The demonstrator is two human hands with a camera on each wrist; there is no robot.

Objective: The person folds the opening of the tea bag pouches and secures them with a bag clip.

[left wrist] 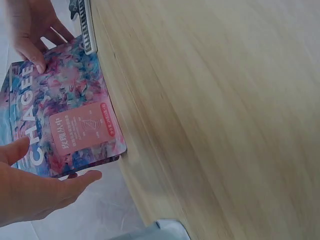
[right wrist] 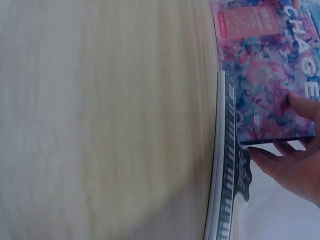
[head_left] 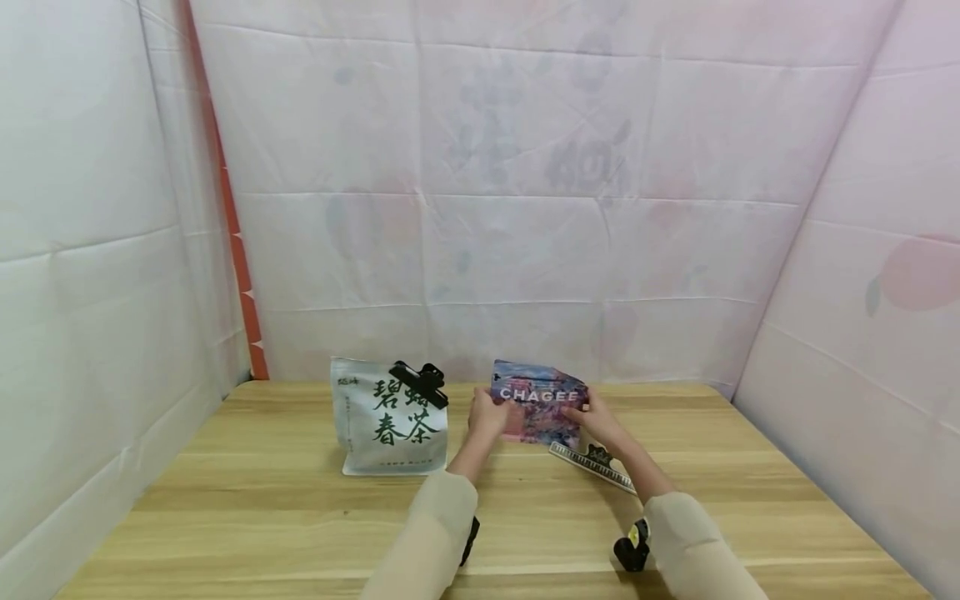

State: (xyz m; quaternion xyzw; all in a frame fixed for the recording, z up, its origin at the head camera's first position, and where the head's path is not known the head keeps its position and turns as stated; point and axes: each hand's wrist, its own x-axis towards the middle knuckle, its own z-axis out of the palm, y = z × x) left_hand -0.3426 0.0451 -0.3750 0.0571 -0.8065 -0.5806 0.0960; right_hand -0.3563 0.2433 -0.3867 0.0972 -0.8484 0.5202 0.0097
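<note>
A blue, pink and purple CHAGEE pouch (head_left: 540, 423) is held upright between both hands, its bottom edge at the tabletop. My left hand (head_left: 487, 417) pinches one side, thumb on the printed front and fingers behind. On the opposite side my right hand (head_left: 606, 425) does the same; the right wrist view shows its thumb pressed near the lettering. Close below the right hand lies a long clip with a piano-key pattern and dark ornate handle (right wrist: 225, 170). Its upper end is right beside the pouch's lower corner. The pouch's back is hidden.
A white tea bag (head_left: 360, 433) with green characters stands left of the left hand, a black clip (head_left: 422, 385) across its upper right corner. The wooden table (head_left: 247, 517) is bordered by pale printed cloth walls (head_left: 517, 250) at the back and sides.
</note>
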